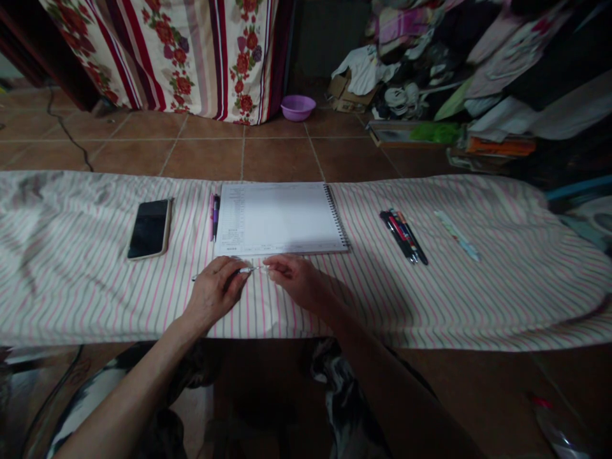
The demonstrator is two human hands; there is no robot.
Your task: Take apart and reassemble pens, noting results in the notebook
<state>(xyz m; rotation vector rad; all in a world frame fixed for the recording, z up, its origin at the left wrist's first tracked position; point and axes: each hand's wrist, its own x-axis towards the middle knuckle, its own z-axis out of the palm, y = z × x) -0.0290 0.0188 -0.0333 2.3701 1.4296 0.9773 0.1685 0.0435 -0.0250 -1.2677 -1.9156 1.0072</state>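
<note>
My left hand (218, 287) is closed around a slim pen (245, 270), whose back end pokes out on the left beside the wrist. From its silvery front a thin tip points right, toward my right hand (294, 278). The fingers of that right hand are pinched together just off the tip; a small pale piece seems to be between them, too small to name. Directly beyond both hands lies an open spiral notebook (291, 220), its page mostly blank with a printed column on the left. Two pens (214, 218), one pink and one dark purple, lie along its left edge.
A phone (150, 229) lies left on the striped cloth (95, 280). To the right are several pens (404, 236) in a bunch and a pale, patterned strip-like item (456, 235). On the floor beyond stand a purple basin (298, 108) and piled clothes (363, 70).
</note>
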